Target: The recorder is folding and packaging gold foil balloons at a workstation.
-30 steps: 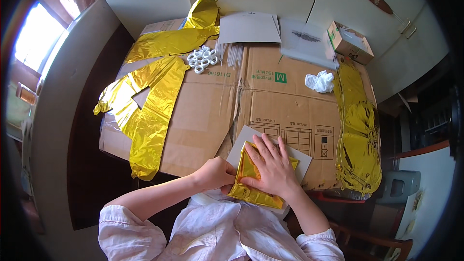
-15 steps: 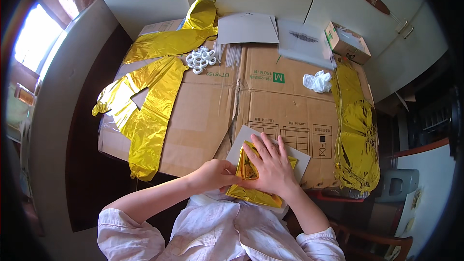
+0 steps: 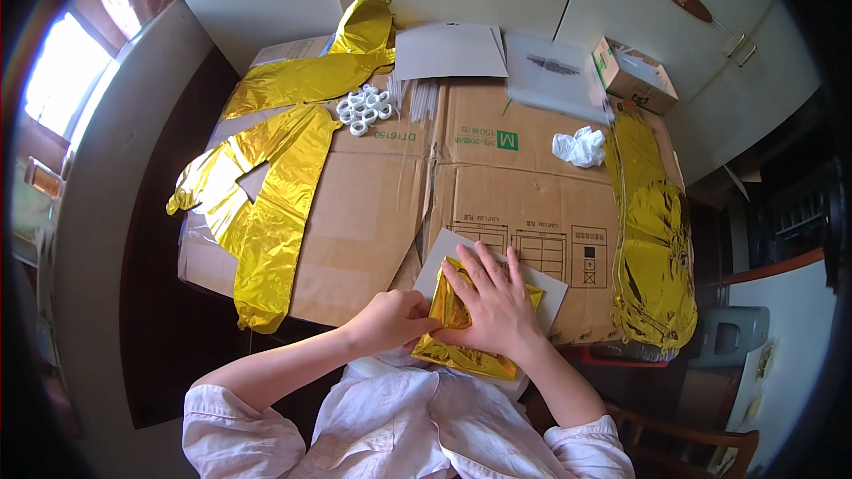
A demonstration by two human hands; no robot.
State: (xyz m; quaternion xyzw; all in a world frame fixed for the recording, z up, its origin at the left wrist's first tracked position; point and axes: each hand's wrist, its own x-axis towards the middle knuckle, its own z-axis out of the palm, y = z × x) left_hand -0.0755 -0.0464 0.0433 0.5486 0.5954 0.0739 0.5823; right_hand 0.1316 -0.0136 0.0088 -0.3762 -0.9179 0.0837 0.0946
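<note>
Window: burned to white; daylight enters from the left.
Flat gold foil at left: strong white glare on its left part.
Folded gold foil: softer shine, with darker creases.
Grey stool: in dimmer light.
Picture rim: black and rounded; straight edges bend near it.

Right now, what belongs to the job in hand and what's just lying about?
In the job:
folded gold foil, under the right hand, left hand at its edge
pale card beneath it
likely, though untouched: flat gold foil at left, gold foil pile at right

Probably just lying about:
crumpled white tissue
small cardboard box
white rings, use unclear
</note>
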